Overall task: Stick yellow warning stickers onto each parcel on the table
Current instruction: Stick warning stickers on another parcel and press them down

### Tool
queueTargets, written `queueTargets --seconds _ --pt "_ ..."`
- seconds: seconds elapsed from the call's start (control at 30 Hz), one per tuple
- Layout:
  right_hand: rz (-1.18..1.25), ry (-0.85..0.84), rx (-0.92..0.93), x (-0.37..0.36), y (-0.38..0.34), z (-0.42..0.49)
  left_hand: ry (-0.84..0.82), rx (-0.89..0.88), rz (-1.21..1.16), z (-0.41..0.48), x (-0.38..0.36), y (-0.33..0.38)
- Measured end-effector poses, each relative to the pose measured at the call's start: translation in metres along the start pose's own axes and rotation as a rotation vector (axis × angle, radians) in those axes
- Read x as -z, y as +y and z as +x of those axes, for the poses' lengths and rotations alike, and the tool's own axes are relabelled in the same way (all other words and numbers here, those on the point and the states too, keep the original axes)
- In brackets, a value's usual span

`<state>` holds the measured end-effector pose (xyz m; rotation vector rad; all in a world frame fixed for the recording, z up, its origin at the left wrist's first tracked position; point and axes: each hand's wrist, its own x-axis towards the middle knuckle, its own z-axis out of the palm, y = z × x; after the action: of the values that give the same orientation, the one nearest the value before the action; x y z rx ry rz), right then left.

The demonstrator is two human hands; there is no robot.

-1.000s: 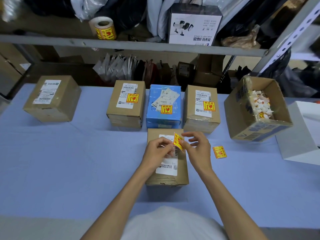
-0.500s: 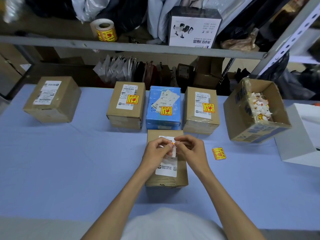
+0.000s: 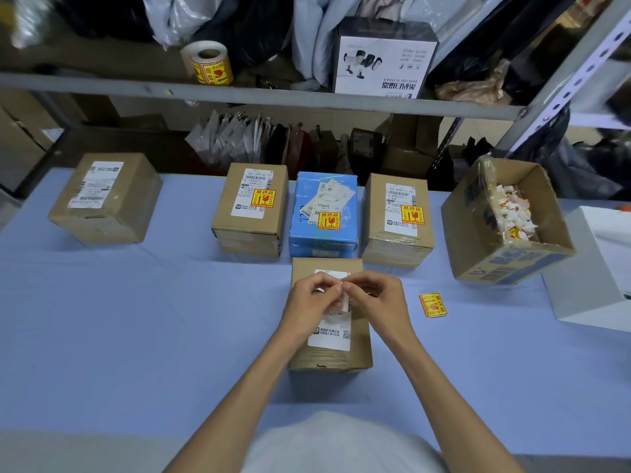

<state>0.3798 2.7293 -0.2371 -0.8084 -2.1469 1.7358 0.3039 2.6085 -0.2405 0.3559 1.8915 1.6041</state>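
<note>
Sticker (image 3: 345, 299) for this parcel is pinched b/w both hands. Only a pale side shows; yellow face not visible. Fingertips of left hand (image 3: 312, 302) & right hand (image 3: 374, 298) meet, fingers (image 3: 329, 285) curled & nipping that small piece over the far half of the nearest parcel (image 3: 329, 356). That box lies on the worktop (image 3: 136, 319) w/ a white address label & no yellow mark yet.

Step in hand, prob.: peeling the backing off before sticking. Next move needs the backing freed w/o creasing, then the piece laid flat on the box top & rubbed down, ideally clear of the barcode.

A spare yellow sticker (image 3: 433, 304) lies on the worktop just right of the hands. Further back is a row: left brown parcel (image 3: 251, 213), blue parcel (image 3: 324, 230), right brown parcel (image 3: 397, 227), each already marked. The far-left parcel (image 3: 106, 199) has none, so not yet done. An open carton (image 3: 505, 264) at right holds paper scraps. A sticker roll (image 3: 208, 63) sits on the shelf (image 3: 102, 84) behind.
</note>
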Motion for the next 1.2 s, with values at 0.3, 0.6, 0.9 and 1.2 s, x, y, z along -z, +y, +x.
queueTargets --seconds 0.3,0.6,0.9,1.2 --pt "0.010 0.002 -0.033 0.0004 0.0062 0.0031 -0.032 -0.020 0.046 -0.0001 0.0007 0.0003" --pt "0.052 0.013 -0.050 -0.0006 0.0041 0.0018 -0.017 -0.036 0.085 0.0012 -0.0010 -0.0009" --pt "0.058 0.005 -0.058 -0.0008 0.0048 0.0014 -0.009 -0.042 0.103 0.0018 -0.0011 -0.0005" --pt "0.050 0.017 -0.038 -0.0025 -0.0003 -0.0010 0.009 -0.041 0.052 0.0037 -0.0027 -0.0003"
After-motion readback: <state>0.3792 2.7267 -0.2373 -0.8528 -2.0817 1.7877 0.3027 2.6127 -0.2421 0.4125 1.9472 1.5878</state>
